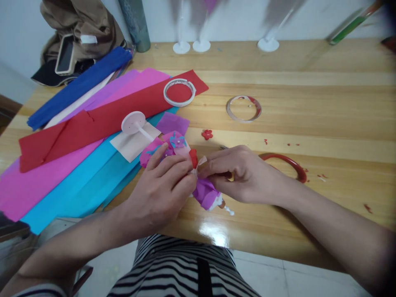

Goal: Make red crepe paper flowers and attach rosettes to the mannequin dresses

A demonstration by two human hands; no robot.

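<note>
A small figure dressed in pink and purple crepe paper (206,194) lies tilted low over the table, with blue-and-purple flowers on its pink part. Its white stand with a round base (133,122) points to the upper left. My left hand (167,185) is closed over the figure's middle, fingers across the pink paper. Beside a red paper piece (193,158) on the figure, my right hand (238,173) pinches a small pale strip (202,161). Red-handled scissors (291,165) lie partly hidden under my right hand and wrist.
Crepe paper sheets in red (123,111), light blue (77,181) and dark blue (80,86) are piled at left. Two tape rolls (179,93), (244,109) and a red flower (207,134) lie beyond my hands. White stands (268,44) line the wall; red scraps are scattered right.
</note>
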